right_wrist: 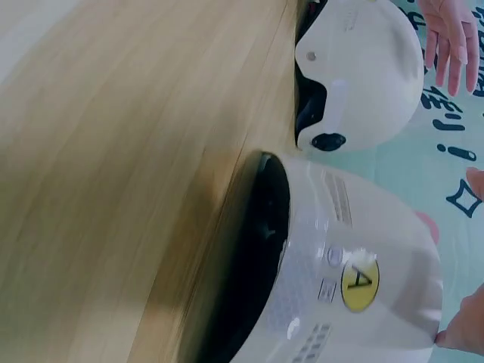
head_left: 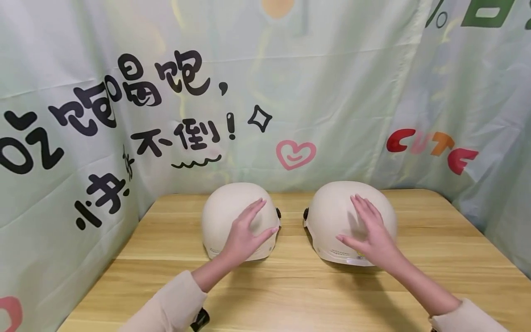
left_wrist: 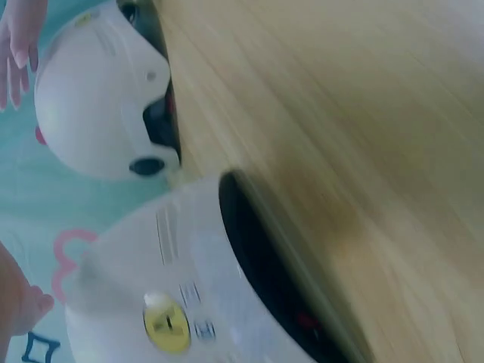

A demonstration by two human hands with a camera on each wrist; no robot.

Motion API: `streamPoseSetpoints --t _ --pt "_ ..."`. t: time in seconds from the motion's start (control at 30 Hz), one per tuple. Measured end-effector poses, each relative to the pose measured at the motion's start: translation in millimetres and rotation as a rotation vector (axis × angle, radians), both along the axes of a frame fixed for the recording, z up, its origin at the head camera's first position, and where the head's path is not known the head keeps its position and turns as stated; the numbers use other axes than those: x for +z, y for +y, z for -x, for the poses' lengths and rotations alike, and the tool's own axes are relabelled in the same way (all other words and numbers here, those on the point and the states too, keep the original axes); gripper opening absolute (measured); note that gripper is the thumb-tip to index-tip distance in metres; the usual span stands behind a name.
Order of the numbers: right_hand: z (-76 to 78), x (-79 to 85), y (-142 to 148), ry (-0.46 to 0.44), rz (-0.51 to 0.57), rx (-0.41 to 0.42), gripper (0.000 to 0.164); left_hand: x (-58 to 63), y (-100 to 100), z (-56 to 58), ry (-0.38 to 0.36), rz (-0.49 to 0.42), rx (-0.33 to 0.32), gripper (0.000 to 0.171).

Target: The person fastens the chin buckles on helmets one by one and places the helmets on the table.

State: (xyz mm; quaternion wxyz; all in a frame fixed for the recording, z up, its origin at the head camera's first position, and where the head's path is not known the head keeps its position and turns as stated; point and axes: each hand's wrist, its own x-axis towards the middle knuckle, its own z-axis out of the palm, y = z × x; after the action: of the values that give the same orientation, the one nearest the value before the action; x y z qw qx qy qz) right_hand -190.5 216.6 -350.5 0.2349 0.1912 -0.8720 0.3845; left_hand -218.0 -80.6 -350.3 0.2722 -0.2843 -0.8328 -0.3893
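Observation:
Two off-white helmets stand side by side on the table, domes up. My left hand [head_left: 245,234] is over the near right side of the left helmet [head_left: 221,210], fingers extended and thumb spread. Over the right helmet [head_left: 327,212] my right hand [head_left: 374,233] is held the same way, its shadow falling on the shell. Neither hand grips anything. A round yellow sticker [left_wrist: 168,325] marks the left helmet's shell in the left wrist view. In the right wrist view, the right helmet carries a similar yellow sticker [right_wrist: 360,281] with a letter A, and a thumb tip shows right at the shell's edge.
Both helmets rest on a light wood-grain table [head_left: 282,295]. A pale green printed curtain [head_left: 332,92] with dark lettering hangs behind the table and along its sides. The helmets have a narrow gap between them, with black side buckles [head_left: 306,213] facing it.

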Motion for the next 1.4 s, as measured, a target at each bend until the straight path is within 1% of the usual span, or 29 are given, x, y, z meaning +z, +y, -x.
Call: streamPoseSetpoints --t 0.17,0.23,0.3,0.53,0.63,0.77,0.93,1.07,1.17,1.27,1.4 --pt "-0.6 1.9 -11 -0.005 0.014 0.012 0.090 1.2 -20 1.6 0.061 0.045 0.030 0.063" --pt "-0.2 3.2 -16 -0.012 0.023 0.019 0.089 1.1 -29 2.8 0.067 0.066 0.041 0.065" --pt "0.3 5.1 -22 -0.025 0.023 0.027 0.088 1.2 -39 4.3 0.052 0.087 0.053 0.068" --pt "3.1 12.4 -41 -0.062 0.013 0.057 0.087 1.4 -77 8.5 -0.088 0.147 0.109 0.083" --pt "5.0 13.7 -48 -0.090 0.025 0.079 0.088 -1.4 -91 9.8 -0.132 0.165 0.141 0.089" --pt "8.1 9.8 -56 -0.122 0.045 0.108 0.088 -7.5 -107 11.5 -0.208 0.168 0.184 0.096" --pt "13.0 -1.6 -68 -0.186 0.067 0.138 0.088 -17.7 -125 14.2 -0.318 0.151 0.223 0.101" --pt "17.6 -12.8 -81 -0.296 0.101 0.155 0.093 -28.0 -137 17.2 -0.404 0.154 0.228 0.105" --pt "20.8 -21.9 -92 -0.392 0.111 0.150 0.097 -36.4 -144 19.4 -0.459 0.156 0.215 0.107" --pt "24.1 -31.2 -105 -0.463 0.103 0.130 0.100 -43.2 -149 21.1 -0.515 0.146 0.213 0.109" --pt "29.0 -42.6 -120 -0.503 0.116 0.127 0.104 -50.4 -156 24.7 -0.617 0.140 0.232 0.114"
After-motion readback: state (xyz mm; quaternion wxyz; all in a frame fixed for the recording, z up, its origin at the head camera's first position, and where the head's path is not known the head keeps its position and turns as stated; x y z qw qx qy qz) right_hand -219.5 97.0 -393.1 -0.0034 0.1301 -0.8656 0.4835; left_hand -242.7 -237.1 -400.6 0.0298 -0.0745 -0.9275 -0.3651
